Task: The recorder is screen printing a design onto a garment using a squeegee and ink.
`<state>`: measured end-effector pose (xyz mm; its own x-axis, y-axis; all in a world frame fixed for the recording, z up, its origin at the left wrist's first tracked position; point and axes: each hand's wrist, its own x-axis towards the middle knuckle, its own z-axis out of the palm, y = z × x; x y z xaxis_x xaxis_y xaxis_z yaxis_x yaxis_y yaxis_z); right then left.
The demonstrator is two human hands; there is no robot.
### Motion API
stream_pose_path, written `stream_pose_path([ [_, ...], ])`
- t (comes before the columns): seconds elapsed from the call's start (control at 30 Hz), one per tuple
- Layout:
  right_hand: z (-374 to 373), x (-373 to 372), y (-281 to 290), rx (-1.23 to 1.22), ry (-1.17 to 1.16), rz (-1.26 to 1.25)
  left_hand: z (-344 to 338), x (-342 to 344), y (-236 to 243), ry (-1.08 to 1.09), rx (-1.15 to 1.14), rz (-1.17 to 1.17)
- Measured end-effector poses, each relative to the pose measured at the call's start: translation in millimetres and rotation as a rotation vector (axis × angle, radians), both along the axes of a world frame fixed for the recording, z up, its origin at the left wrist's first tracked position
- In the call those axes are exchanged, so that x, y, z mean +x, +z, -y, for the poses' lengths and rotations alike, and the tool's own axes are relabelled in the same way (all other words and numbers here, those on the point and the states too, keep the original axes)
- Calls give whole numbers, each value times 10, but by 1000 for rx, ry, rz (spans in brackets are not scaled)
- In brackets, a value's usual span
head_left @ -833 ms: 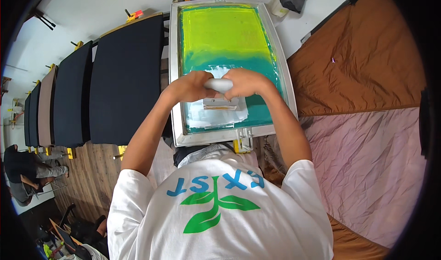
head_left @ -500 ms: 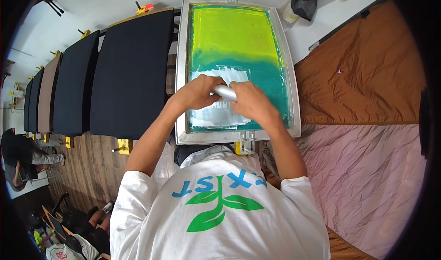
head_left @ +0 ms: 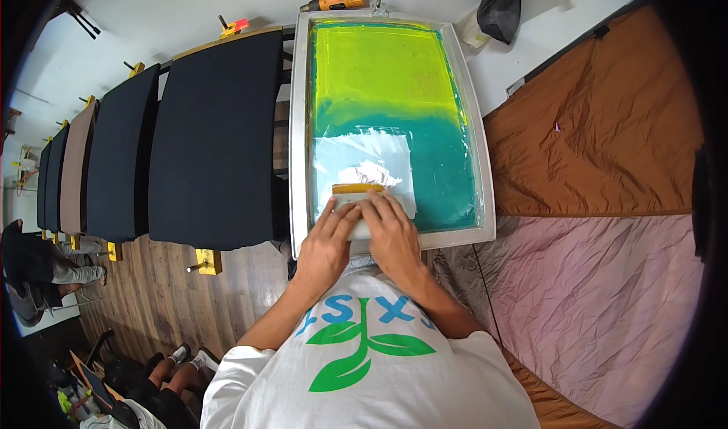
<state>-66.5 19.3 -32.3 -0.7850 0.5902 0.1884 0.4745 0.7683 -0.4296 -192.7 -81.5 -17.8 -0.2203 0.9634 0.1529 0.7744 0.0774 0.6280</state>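
A squeegee [head_left: 356, 189] with an amber blade and pale metal holder lies tilted over the near part of a screen printing frame [head_left: 486, 164]. My left hand [head_left: 327, 238] and my right hand [head_left: 390, 230] grip it side by side, fingertips on the holder's top edge. Their palms and thumbs are hidden. Just beyond the blade sits a clump of white ink [head_left: 370, 173] on a whitish rectangle of the mesh. The rest of the mesh [head_left: 440, 171] is teal in the middle and lime green at the far end.
Black fabric-covered printing boards [head_left: 216, 137] stand in a row to the left, one brown board [head_left: 78, 171] among them. An orange heat gun [head_left: 334, 3] lies past the frame. Brown cloth [head_left: 591, 118] and pinkish cloth [head_left: 591, 292] spread at right. Other people are at lower left.
Both hands have drawn the squeegee toward me, from mid-mesh to the near end. It has tipped so the amber blade shows, and white ink is now heaped beyond it.
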Motion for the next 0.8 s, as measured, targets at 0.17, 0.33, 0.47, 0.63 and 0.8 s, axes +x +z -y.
stream_pose_path([
  [0.17, -166, -172, -84, 67, 265, -114, 182, -21, -44, 165, -3, -105],
  [0.33, -291, -86, -246, 68, 368, -127, 207, 114, -123, 199, -18, -142],
  [0.47, -501, -1, -262, 53, 493, -103, 153, 230, -201, 198, -3, -179],
  [0.63, -673, -22, -320, 95, 622, -52, 129, 335, -280, 238, -13, -97],
  [0.8, -687, 63, -403, 104, 579, -53, 78, 407, -333, 227, -23, -82],
])
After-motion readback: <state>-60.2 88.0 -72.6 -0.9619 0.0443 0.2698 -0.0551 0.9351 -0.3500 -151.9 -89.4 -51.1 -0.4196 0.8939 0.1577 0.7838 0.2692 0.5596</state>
